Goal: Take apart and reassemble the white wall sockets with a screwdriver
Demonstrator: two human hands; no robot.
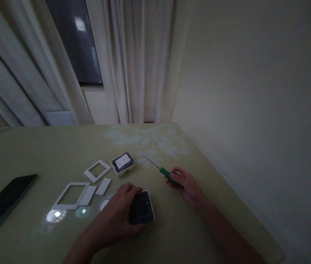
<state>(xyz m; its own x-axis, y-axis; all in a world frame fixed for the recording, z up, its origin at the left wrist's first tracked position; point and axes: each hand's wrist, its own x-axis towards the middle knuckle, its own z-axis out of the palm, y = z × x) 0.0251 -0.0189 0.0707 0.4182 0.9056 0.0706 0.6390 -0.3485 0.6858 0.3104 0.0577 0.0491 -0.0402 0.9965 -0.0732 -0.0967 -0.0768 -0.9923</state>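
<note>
My left hand point(121, 211) grips a wall switch box point(142, 208) from its left side, thumb at the near edge and fingers at the far edge. Its dark face points up, with a white rim along the right. In my right hand point(184, 183) is a screwdriver point(169, 176) with a green handle, its thin metal shaft pointing up and left, away from the box. Beyond my left hand a wall socket point(122, 164) on a white back box lies on the table, apart from both hands.
Left of the socket lie a small white frame point(89, 176), a larger white frame point(70, 184), and two white plates, one point(103, 186) near the other point(88, 195). A dark phone-like slab point(5, 201) rests at far left. The glossy table point(188, 234) meets a wall point(254, 110) on the right; curtains point(133, 73) hang behind.
</note>
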